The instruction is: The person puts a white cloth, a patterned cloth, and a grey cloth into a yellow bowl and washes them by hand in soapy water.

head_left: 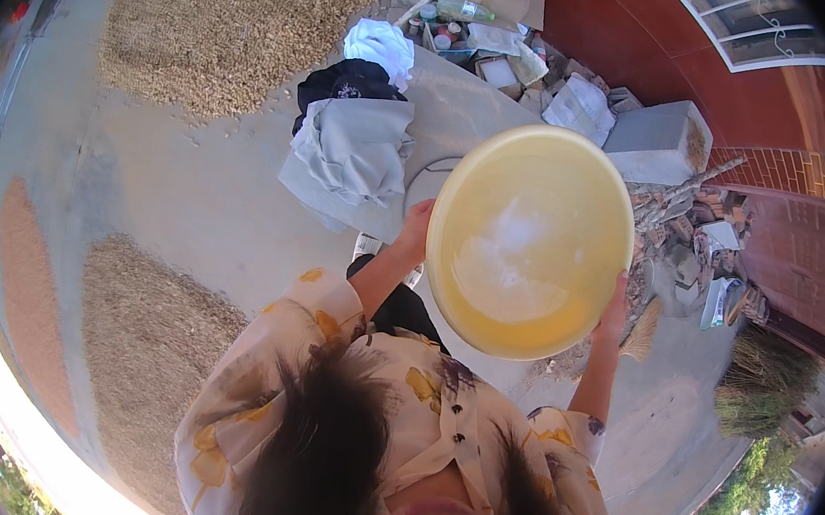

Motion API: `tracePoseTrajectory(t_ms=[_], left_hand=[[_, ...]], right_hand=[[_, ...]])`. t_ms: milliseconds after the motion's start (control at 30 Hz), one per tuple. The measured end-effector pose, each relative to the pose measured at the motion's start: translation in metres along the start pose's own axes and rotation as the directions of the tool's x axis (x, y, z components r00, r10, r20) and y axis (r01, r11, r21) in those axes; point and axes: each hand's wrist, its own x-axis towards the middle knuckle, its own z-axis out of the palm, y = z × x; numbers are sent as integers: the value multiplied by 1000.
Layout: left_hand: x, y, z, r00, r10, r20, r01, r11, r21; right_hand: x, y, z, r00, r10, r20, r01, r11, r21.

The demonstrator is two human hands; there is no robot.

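both hands are clamped on the yellow basin, left hand and right hand at opposite rims; it is held up, nothing yet tipped out.

- Basin: held between left hand and right hand.
- Clothes: on ground, left of basin.
- Grain: spread behind clothes.
- Block: behind basin, right.

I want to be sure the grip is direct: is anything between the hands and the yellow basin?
Nothing visible is. The left hand grips the rim of the yellow basin on one side and the right hand grips the opposite rim, skin straight on plastic. The pile of clothes lies apart, on the ground beyond it.
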Motion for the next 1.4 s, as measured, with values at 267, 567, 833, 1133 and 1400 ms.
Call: tracePoseTrajectory(t_ms=[267, 567, 833, 1133, 1400], left_hand=[[-7, 48, -19, 999, 25, 35, -30, 988, 151], [9, 102, -58, 996, -50, 78, 35, 982, 185], [77, 189, -93, 971, -141, 194, -129, 375, 918], [367, 308, -169, 749, 661, 45, 19, -90, 996], [436, 280, -177, 781, 531, -330, 445, -101, 890]], right_hand=[[-25, -7, 46, 996, 47, -74, -49, 998, -25], [-61, -2, 98, 986, 128, -108, -125, 992, 35], [-71, -1, 116, 994, 83, -67, -74, 989, 126], [-56, 1, 112, 971, 77, -225, -92, 994, -54], [-60, 25, 90, 931, 121, -346, -140, 990, -29]])
